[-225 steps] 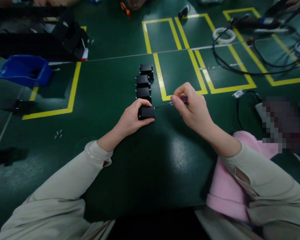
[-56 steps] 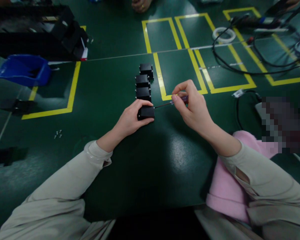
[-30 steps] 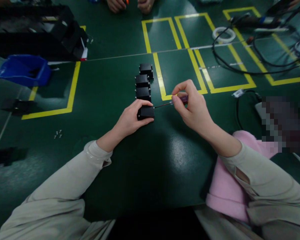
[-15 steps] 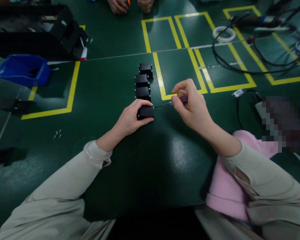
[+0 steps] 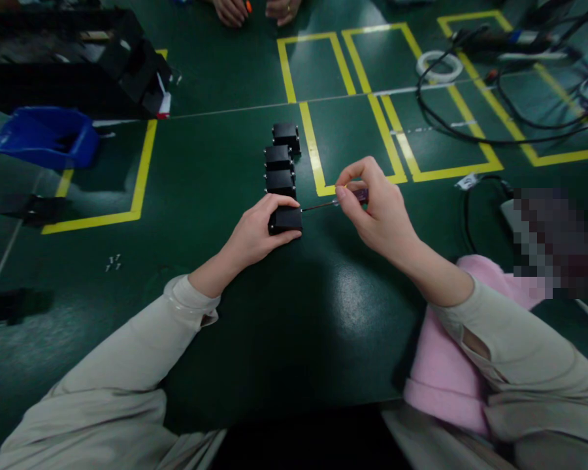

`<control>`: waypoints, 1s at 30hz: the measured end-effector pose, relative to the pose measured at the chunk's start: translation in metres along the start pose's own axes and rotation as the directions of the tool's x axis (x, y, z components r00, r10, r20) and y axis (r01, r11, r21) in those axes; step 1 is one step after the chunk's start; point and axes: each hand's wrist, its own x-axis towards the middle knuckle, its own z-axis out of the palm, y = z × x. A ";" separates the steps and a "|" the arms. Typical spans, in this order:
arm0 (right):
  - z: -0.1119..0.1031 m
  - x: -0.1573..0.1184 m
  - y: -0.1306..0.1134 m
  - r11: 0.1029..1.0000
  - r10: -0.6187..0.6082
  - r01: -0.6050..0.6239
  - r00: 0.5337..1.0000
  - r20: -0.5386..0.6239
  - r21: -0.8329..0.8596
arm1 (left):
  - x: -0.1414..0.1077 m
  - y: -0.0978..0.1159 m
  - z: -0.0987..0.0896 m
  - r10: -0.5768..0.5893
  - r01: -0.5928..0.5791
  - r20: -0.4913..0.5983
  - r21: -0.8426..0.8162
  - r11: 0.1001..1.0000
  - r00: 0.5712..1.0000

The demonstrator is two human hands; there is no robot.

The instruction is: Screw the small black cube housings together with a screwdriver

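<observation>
My left hand point(image 5: 259, 230) grips a small black box point(image 5: 287, 220) on the green tabletop, thumb along its near side and fingers over its far side. In my right hand point(image 5: 372, 205) is a screwdriver point(image 5: 321, 205) with a purplish handle, pinched between thumb and fingers. Its thin shaft points left, and the tip meets the box's right end near a corner screw. Beyond the held box stand more black boxes in a row: one close behind point(image 5: 279, 182), another after it point(image 5: 277, 156), and the farthest point(image 5: 285, 134) set slightly to the right.
Several small screws point(image 5: 113, 263) lie at the left. A blue bin point(image 5: 46, 137) stands beside a large black rack point(image 5: 59, 72). Another person's hands point(image 5: 232, 11) are at the far edge. A tape roll point(image 5: 439, 67) and black cables point(image 5: 470, 138) lie at right, a pink cloth point(image 5: 445, 378) by my right forearm.
My fingers on the screwdriver have shifted very slightly; its tip stays at the box's end. The left hand and boxes hold still. The other person's hands moved a little.
</observation>
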 end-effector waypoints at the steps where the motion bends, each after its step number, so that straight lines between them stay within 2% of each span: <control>1: 0.000 0.000 -0.001 1.000 0.002 -0.002 1.000 0.004 0.002 | 0.000 0.000 0.000 0.007 -0.007 -0.002 -0.005 1.000 1.000; 10: 0.001 0.000 0.002 1.000 0.015 -0.015 1.000 -0.019 0.000 | 0.000 -0.001 0.001 0.016 -0.016 -0.013 -0.018 1.000 1.000; 18: 0.001 0.000 0.004 1.000 -0.016 0.016 1.000 -0.025 -0.007 | -0.001 -0.001 0.000 -0.011 0.011 0.001 -0.005 1.000 1.000; 30: 0.001 0.001 0.010 0.996 -0.085 0.084 0.996 -0.037 -0.019 | -0.001 -0.003 0.002 0.019 -0.019 -0.017 -0.009 1.000 1.000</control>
